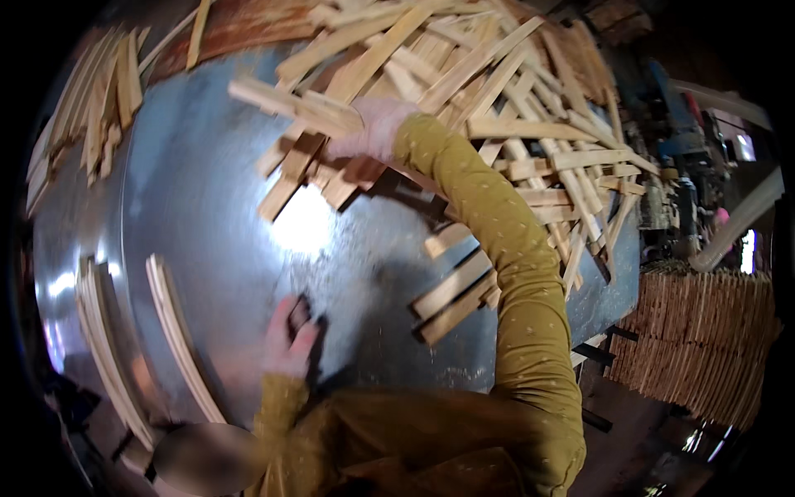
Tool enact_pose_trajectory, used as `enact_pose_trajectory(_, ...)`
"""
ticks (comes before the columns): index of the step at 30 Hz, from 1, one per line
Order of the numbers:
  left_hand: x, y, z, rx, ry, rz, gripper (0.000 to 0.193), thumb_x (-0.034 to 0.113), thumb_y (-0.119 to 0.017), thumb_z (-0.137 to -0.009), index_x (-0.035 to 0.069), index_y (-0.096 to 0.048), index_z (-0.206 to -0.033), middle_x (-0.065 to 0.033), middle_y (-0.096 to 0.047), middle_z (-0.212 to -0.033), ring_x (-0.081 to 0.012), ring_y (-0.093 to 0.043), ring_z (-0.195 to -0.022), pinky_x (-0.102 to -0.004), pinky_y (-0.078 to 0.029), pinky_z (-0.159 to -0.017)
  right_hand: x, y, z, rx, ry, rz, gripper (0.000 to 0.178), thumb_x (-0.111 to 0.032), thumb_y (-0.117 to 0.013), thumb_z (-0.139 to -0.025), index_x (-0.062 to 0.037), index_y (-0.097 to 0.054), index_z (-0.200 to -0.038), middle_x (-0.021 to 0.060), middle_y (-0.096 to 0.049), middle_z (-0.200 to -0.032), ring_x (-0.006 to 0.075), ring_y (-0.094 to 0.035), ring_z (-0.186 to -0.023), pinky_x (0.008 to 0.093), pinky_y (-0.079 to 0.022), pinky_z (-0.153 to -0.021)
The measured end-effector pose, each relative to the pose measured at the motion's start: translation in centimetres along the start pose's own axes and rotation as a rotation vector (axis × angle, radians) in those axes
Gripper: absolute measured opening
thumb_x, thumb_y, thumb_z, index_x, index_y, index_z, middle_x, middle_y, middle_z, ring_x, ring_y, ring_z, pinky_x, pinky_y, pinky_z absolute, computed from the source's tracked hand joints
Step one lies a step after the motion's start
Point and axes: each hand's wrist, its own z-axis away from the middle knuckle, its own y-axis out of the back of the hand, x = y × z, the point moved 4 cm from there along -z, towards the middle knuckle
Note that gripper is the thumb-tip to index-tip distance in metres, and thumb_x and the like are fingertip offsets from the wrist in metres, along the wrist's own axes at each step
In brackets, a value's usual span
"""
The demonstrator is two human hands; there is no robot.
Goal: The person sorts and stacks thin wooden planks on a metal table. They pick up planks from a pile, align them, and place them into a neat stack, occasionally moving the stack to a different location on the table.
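My right hand (377,128) reaches far out over the metal table and is closed around the end of a pale wooden slat (294,108). Motion blurs its fingers, so I cannot tell whether it grips more than one piece. Beside and under it lie short wooden pieces (294,174), touching the edge of a large heap of slats (497,91). Close to my body, my left hand (290,341) hovers at the table with thumb and fingers apart, holding nothing. Left of that hand is a long narrow strip of wood (184,340).
The metal table (199,182) carries more long strips (108,340) at its left side and a bundle of slats (103,99) at the far left. Short blocks (455,294) lie by my right forearm. A stack of thin wood (696,340) and machinery (675,157) stand at the right.
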Motion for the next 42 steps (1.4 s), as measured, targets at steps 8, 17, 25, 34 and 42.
enact_pose_trajectory(8, -2.7, -6.8, -1.2, -0.220, 0.149, 0.619, 0.042, 0.030, -0.062, -0.092, 0.003, -0.054, -0.122, -0.0034, -0.061, -0.097, -0.0174, -0.056, -0.090, -0.0329, -0.049, -0.081, -6.5, -15.1, 6.7, -0.063, 0.057, -1.637, 0.045, -0.040, -0.050, -0.098, -0.0039, -0.056, -0.125, 0.0046, -0.064, -0.102, 0.0149, -0.063, -0.090, 0.0287, -0.053, -0.078)
enact_pose_trajectory(17, -14.1, 3.3, 0.3, 0.248, 0.023, -0.258, 0.045, 0.040, -0.045, -0.098, 0.010, -0.051, -0.130, -0.0186, -0.063, -0.118, -0.0354, -0.060, -0.111, -0.0425, -0.047, -0.095, -10.3, -30.9, 10.9, -0.039, -0.102, -0.961, 0.059, -0.017, -0.069, -0.087, 0.0050, -0.044, -0.136, 0.0151, -0.063, -0.121, 0.0242, -0.063, -0.104, 0.0339, -0.050, -0.092)
enact_pose_trajectory(25, -6.7, 20.2, 7.8, 0.344, 0.599, -0.864, 0.063, 0.039, -0.068, -0.083, 0.005, -0.048, -0.132, -0.0242, -0.062, -0.114, -0.0371, -0.060, -0.108, -0.0466, -0.048, -0.093, -17.8, -39.6, 13.9, -0.108, -0.172, -0.482, 0.069, -0.026, -0.059, -0.090, 0.0044, -0.029, -0.144, 0.0242, -0.062, -0.121, 0.0339, -0.062, -0.109, 0.0393, -0.049, -0.095)
enact_pose_trajectory(34, -16.5, 28.9, 13.0, 0.714, 0.511, -0.461, 0.063, 0.033, -0.070, -0.084, -0.003, -0.052, -0.133, -0.0225, -0.061, -0.126, -0.0309, -0.059, -0.115, -0.0381, -0.047, -0.097, -31.6, -49.4, 11.2, -0.390, 0.054, -0.482, 0.086, -0.040, -0.057, -0.090, -0.0016, -0.012, -0.152, 0.0223, -0.065, -0.111, 0.0349, -0.066, -0.097, 0.0470, -0.052, -0.084)
enact_pose_trajectory(42, -13.3, 24.7, 13.1, 0.532, 0.157, -0.642, 0.088, 0.063, -0.055, -0.087, -0.004, -0.035, -0.142, -0.0286, -0.048, -0.132, -0.0391, -0.052, -0.116, -0.0441, -0.042, -0.099, -31.2, -44.4, 13.7, -0.463, -0.197, -0.314, 0.090, -0.035, -0.066, -0.079, -0.0043, -0.023, -0.152, 0.0214, -0.067, -0.107, 0.0343, -0.066, -0.099, 0.0489, -0.050, -0.089)
